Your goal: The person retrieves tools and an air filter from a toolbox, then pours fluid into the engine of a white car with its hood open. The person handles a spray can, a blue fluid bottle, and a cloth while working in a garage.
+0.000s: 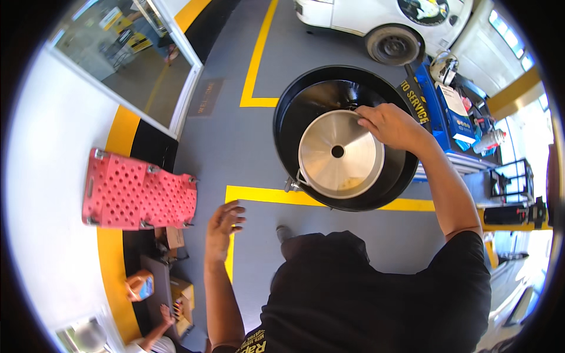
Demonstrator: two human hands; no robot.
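Note:
A wide silver metal funnel (329, 138) with a dark hole in its middle sits inside a large round black drain pan (286, 170). My right hand (393, 125) is closed on the funnel's far right rim, thumb on the inner side. A small light brown patch shows on the funnel's near inner wall. At the pan's near left edge a small metal fitting (291, 185) sticks out. My left hand (225, 226) is in the air left of the pan, holding nothing, its fingers apart and slightly bent, with a ring on one.
A red mechanic's creeper (138, 191) stands against the left wall. Below it are an orange jug (140, 285) and a cardboard box (182, 300), with another person's hand (167, 315) beside them. A blue tool cart (432, 103) stands right of the pan; a white vehicle (353, 17) is beyond.

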